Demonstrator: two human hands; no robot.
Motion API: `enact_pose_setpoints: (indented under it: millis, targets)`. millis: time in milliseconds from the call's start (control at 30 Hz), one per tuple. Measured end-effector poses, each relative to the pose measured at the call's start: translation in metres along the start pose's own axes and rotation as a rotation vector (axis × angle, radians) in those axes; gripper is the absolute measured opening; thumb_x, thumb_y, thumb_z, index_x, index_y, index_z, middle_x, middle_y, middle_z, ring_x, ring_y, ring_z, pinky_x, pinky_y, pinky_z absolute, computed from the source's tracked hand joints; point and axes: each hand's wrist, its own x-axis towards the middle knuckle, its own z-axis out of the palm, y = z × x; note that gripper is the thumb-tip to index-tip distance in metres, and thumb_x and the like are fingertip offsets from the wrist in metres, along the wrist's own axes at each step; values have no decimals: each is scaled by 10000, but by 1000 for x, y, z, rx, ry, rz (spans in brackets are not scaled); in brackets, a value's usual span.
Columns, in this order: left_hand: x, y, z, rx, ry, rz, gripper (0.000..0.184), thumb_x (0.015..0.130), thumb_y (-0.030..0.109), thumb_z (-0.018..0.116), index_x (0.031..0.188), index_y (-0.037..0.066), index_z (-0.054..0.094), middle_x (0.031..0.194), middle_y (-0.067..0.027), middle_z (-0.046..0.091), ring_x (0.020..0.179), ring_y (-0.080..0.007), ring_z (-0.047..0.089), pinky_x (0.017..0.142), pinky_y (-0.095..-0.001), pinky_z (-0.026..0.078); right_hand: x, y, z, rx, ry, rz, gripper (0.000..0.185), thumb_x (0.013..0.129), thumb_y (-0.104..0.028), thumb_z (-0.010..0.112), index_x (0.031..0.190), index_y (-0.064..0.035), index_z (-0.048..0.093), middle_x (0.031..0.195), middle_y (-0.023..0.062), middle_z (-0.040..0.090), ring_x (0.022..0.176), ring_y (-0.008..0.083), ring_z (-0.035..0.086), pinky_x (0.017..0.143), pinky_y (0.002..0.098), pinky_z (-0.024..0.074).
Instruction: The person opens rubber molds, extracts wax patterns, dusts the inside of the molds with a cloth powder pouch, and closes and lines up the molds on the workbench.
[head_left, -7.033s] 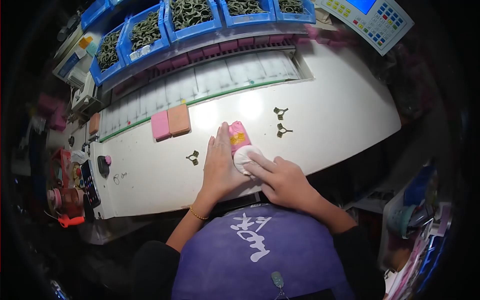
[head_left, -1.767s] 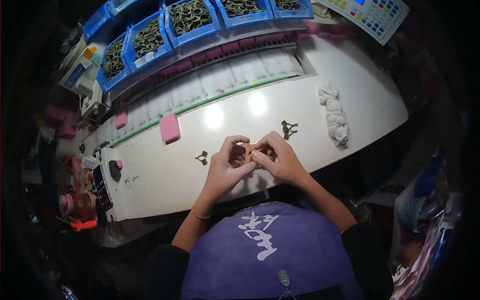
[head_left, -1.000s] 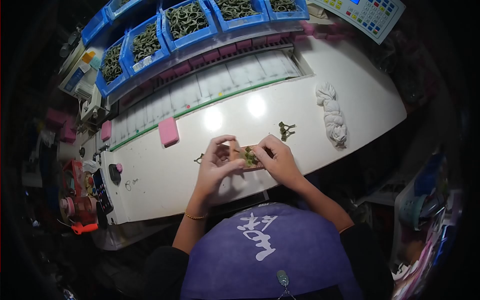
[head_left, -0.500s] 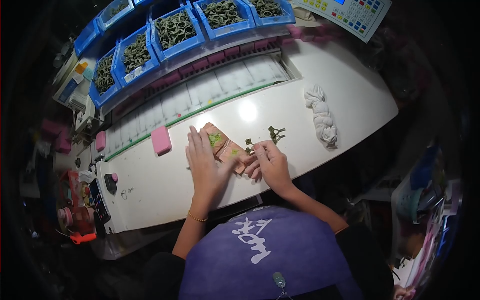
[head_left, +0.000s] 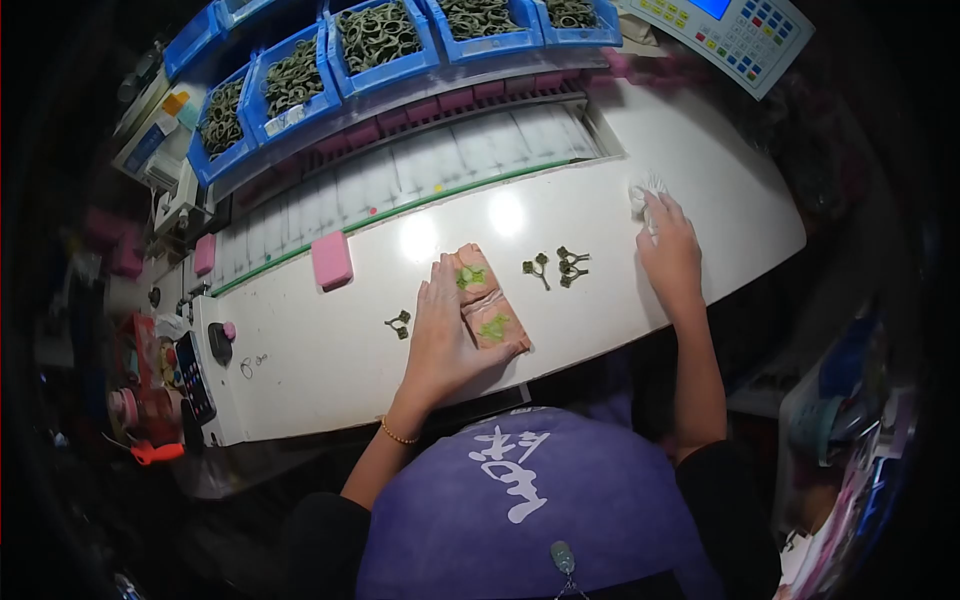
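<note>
An orange two-part mould (head_left: 508,322) lies opened flat on the white table, with light-green branching marks on both halves. My left hand (head_left: 440,335) rests along its left side, fingers stretched out and thumb spread across its lower edge. At the right, my right hand (head_left: 670,245) has its fingers closed over a white twisted cloth bundle (head_left: 640,203), most of which is hidden beneath the hand. A dark-green branched piece (head_left: 537,270) lies right of the mould, near another green clump (head_left: 572,268). One more green piece (head_left: 399,324) sits left of my left hand.
Blue bins (head_left: 380,40) of green rings stand at the back, behind a white panel with a green edge (head_left: 400,212). A pink block (head_left: 332,262) lies at left-centre. A phone (head_left: 195,378) is at the left edge; a keypad panel (head_left: 735,35) is top right.
My right hand has left the green piece by the mould and moved right onto the cloth bundle. That piece now lies on the table. My left hand and the mould have shifted slightly right.
</note>
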Motion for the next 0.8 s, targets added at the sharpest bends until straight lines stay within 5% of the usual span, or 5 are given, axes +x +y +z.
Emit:
enact_pose_setpoints:
  millis: [233,367,500,600,800]
  targets:
    - [-3,-2,1,107,47,-2,1362,622,548,876,1528,-148,135,1548,-324,328,1438,-421,360,1224,-511,216,-74,-106,-43,326,-312,-692,597,759,-75,649,1354,-78,603,1430,95,581,772,270,603,736,384,537]
    - [-1,-3,0,118,51,5,1299,629,487,856,1522,-146,156,1542,-308,346,1416,-413,393,1217,-508,241,-71,-123,-32,339,-464,-687,581,753,-98,670,1332,-79,623,1416,88,590,745,266,586,722,390,535]
    - [-4,-14,12,315,118,107,1250,648,484,839,1520,-128,185,1523,-328,356,1406,-428,405,1206,-514,263,-54,-151,-13,454,-146,-638,511,762,-160,697,1271,-130,661,1374,95,617,775,278,629,735,403,547]
    - [-6,-11,5,107,141,26,1247,692,553,829,1518,-127,187,1508,-320,379,1399,-438,410,1188,-521,288,-35,-143,-6,333,-437,-624,525,779,-145,636,1304,-136,654,1360,117,630,856,314,684,798,423,557]
    - [-7,-16,4,-190,222,62,1183,757,423,847,1563,-71,137,1518,-273,408,1396,-400,442,1170,-483,336,-17,-101,-27,206,-37,-375,619,755,33,581,1364,-71,609,1417,133,586,1121,325,585,980,419,464]
